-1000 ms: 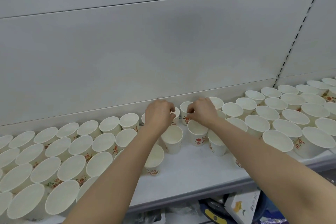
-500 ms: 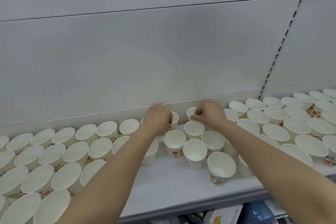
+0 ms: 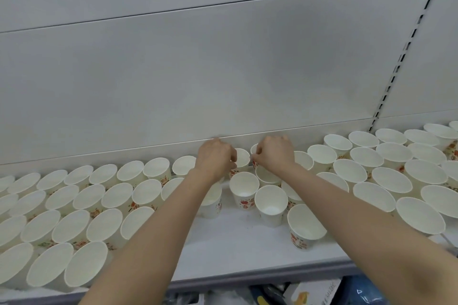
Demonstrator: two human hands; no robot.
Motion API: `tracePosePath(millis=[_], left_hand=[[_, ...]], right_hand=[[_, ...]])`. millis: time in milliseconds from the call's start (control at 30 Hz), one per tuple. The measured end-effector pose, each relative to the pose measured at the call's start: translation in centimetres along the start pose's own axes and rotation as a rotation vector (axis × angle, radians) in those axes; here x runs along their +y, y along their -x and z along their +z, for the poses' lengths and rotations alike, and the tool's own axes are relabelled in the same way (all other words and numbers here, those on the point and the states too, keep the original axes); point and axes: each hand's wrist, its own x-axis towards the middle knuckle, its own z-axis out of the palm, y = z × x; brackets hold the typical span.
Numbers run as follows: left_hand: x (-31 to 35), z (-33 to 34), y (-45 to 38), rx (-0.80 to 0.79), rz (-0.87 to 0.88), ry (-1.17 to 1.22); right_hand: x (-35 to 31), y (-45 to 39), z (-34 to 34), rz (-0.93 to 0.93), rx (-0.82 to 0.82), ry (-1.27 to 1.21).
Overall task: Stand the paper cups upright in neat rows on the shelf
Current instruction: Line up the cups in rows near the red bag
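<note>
White paper cups with red flower print stand upright on the white shelf [image 3: 235, 252]. Neat rows fill the left side [image 3: 104, 195] and the right side [image 3: 386, 171]. My left hand [image 3: 214, 158] curls round a back-row cup [image 3: 242, 156] by the rear wall. My right hand [image 3: 273, 156] pinches the rim of the neighbouring back cup [image 3: 254, 149], which it mostly hides. Several looser cups stand in the middle gap: one [image 3: 244, 189] just in front of my hands, another [image 3: 271, 203], and one [image 3: 306, 226] nearest the front.
The grey back panel [image 3: 223, 82] rises right behind the back row. A slotted upright [image 3: 401, 57] runs up at the right. Bare shelf shows between my forearms toward the front edge. Boxes and packets [image 3: 304, 292] lie below the shelf.
Both hands stay at the back row and have edged slightly closer to the rear wall with their cups. The view has shifted sideways and back; the middle cups look unmoved over the last half second.
</note>
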Motion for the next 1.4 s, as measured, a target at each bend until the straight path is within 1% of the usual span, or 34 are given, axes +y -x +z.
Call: tracePosePath(millis=[100, 200, 267, 333, 400, 433, 467, 533, 767, 833, 967, 1067, 1167, 1267, 1400], left_hand=[[-0.8, -1.0, 1.1, 0.042, -0.04, 0.108], [-2.2, -2.5, 3.6, 0.05, -0.12, 0.206], [-3.3, -3.4, 5.5, -0.001, -0.181, 0.3], [-4.1, -3.9, 7.2, -0.077, -0.193, 0.37], [-4.1, -4.0, 8.7, -0.17, -0.176, 0.361], [-3.8, -3.8, 9.3, -0.202, -0.158, 0.313], [-3.4, -3.5, 9.7, -0.216, -0.137, 0.247], [-2.4, -2.8, 10.1, -0.185, -0.112, 0.147], [-1.0, -1.0, 10.2, -0.038, -0.147, 0.132], [-1.3, -1.0, 10.2, -0.027, -0.146, 0.123], [-1.9, -1.3, 10.0, -0.045, -0.093, 0.095], [-1.5, -1.2, 9.9, -0.044, -0.069, 0.134], [-1.2, -1.0, 9.3, -0.032, -0.032, 0.082], [-1.8, -1.0, 9.0, -0.004, -0.02, 0.056], [-2.5, -0.6, 9.2, 0.07, 0.044, -0.01]], right_hand=[[0.4, 0.7, -0.2, -0.019, -0.001, -0.119], [1.4, 2.1, -1.3, -0.044, 0.083, -0.279], [1.7, 3.6, -2.2, -0.091, 0.088, -0.379], [1.0, 5.4, -2.8, -0.207, 0.026, -0.444], [-0.3, 7.2, -2.9, -0.322, -0.037, -0.411], [-1.0, 7.8, -2.8, -0.353, -0.061, -0.354], [-1.6, 8.3, -2.6, -0.375, -0.069, -0.274], [-2.3, 8.9, -2.1, -0.399, -0.051, -0.137], [-2.2, 9.8, -1.3, -0.394, -0.007, -0.08], [-2.2, 9.8, -1.2, -0.379, 0.002, -0.098], [-2.4, 9.9, -1.5, -0.359, -0.046, -0.154], [-2.1, 9.8, -1.8, -0.322, -0.047, -0.128], [-2.4, 9.7, -1.9, -0.288, -0.055, -0.078], [-3.2, 9.8, -1.2, -0.261, -0.031, -0.08], [-3.7, 9.9, 0.2, -0.191, 0.005, -0.11]])
